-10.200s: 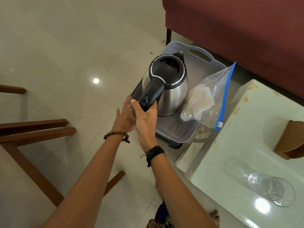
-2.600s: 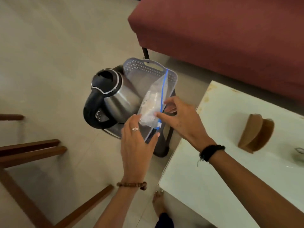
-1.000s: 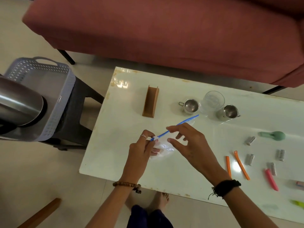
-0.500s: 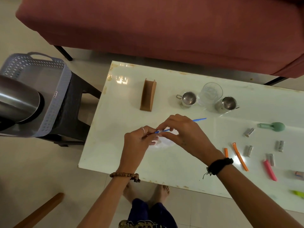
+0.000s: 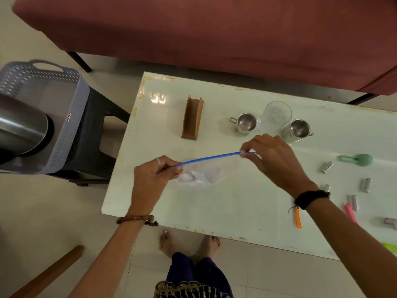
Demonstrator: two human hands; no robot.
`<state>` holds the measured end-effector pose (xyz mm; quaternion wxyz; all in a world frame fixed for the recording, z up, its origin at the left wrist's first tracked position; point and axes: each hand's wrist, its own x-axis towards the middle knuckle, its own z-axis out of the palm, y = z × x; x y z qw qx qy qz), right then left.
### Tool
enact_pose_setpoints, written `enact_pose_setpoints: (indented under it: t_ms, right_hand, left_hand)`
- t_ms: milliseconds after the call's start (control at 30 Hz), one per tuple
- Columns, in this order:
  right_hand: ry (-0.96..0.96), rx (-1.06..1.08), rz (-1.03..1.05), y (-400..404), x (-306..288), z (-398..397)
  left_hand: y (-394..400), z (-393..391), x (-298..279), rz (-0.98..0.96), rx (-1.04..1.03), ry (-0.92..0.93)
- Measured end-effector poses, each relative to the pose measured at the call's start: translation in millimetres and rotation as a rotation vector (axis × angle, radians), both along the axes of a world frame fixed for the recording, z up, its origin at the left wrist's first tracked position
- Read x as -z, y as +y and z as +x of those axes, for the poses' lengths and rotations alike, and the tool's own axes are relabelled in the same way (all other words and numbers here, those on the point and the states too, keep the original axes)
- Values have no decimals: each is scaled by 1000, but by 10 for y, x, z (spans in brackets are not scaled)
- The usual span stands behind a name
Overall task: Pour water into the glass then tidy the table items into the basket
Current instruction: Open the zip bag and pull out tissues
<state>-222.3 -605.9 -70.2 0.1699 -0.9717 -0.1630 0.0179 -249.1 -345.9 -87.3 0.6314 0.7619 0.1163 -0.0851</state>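
The left hand [image 5: 153, 176] and the right hand [image 5: 271, 157] each pinched one end of the blue strip on a clear zip bag [image 5: 200, 174] above the white table [image 5: 214, 211]. The glass [image 5: 275, 116] stood between two metal cups. The basket [image 5: 74, 117] label was too small to read.

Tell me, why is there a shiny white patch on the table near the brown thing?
In the head view that patch is glare: light bouncing off the glossy table, beside the brown holder. The table's edges also bend, from the wide-angle lens.
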Motion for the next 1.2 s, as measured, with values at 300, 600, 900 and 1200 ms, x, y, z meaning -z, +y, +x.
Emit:
enact_pose_setpoints:
  t_ms: [300, 600, 900, 1200]
  right_hand:
    - [-43, 50, 5, -3, 82, -64]
    - [-119, -168, 26, 456, 88, -91]
    - [-25, -245, -62, 567, 204, -110]
    - [-27, -205, 27, 617, 183, -251]
  left_hand:
    - [194, 45, 56, 183, 84, 73]
    - [227, 46, 64, 249, 201, 93]
    - [47, 283, 95, 573, 571, 143]
    - [-51, 370, 136, 611, 610, 155]
